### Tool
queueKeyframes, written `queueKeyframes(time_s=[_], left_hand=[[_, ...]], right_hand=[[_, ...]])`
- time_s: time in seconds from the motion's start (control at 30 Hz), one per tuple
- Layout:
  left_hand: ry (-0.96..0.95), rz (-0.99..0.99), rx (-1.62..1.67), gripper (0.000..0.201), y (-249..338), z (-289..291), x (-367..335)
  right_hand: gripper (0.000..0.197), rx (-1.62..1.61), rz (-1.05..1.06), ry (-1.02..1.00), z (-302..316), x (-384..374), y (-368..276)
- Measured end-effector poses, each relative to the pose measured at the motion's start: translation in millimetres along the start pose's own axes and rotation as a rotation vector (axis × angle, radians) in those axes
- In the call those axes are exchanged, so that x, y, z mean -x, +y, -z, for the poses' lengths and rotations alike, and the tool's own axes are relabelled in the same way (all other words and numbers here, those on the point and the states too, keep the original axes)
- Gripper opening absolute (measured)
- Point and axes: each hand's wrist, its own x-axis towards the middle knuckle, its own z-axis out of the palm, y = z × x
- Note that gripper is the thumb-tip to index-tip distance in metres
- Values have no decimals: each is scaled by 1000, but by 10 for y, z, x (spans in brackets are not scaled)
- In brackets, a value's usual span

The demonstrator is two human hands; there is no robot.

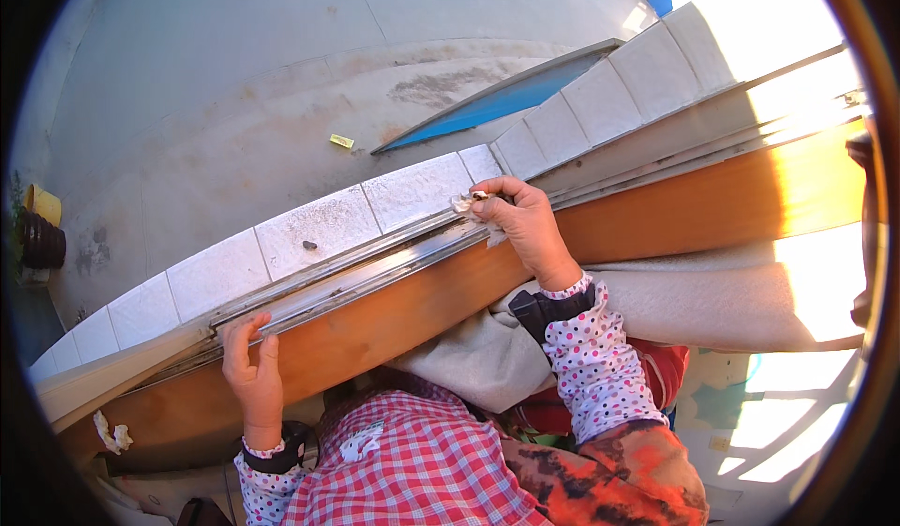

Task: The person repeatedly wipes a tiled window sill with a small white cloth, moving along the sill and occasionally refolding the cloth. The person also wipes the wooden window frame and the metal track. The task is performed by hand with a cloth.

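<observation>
Rag [472, 205]: small, white, crumpled, pinched in the right hand [521, 226] and pressed onto the metal track [375, 268] near the middle of the sill. Right hand is clenched on the rag, fingers curled over it, knuckles up.

Left hand [251, 371]: grips the track's near edge toward the sill's left end, fingers hooked over the metal lip, thumb on the wood face. It holds nothing loose.

Track: grey metal rails, dirty, running the length of the sill from lower left to upper right. Wood frame [394, 324] sits directly below it on the near side, orange-brown, sunlit at the right end.

Tiled ledge [319, 231]: white square tiles just beyond the track on the outer side, speckled with dirt. 1 small dark bit [309, 245] lies on a tile.

Below the ledge: concrete ground [234, 104], stained. A small yellow scrap [341, 141] lies on it, near a blue panel [497, 104]. A yellow pot [42, 205] sits at the far left edge.

Near side: both wrists wear black bands under polka-dot sleeves [586, 353]. A second white scrap [111, 432] sits at the wood frame's lower left end. A beige cloth [712, 296] is draped under the frame on the right.
</observation>
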Motion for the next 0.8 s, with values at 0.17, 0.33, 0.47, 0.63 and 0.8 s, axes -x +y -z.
queueKeyframes(time_s=[0.17, 0.33, 0.47, 0.63, 0.8], left_hand=[[123, -198, -424, 20, -474, 310, 499], [158, -199, -536, 26, -658, 484, 764], [217, -220, -610, 29, -780, 558, 791], [228, -226, -685, 34, -958, 615, 744], [212, -254, -688, 42, -1035, 646, 750]], right_hand=[[17, 1020, 336, 224, 336, -195, 459], [14, 1270, 297, 290, 307, -369, 1067], [14, 1244, 337, 419, 268, -433, 1346], [13, 1218, 365, 367, 114, -392, 1329], [14, 1156, 308, 310, -252, -265, 1205]])
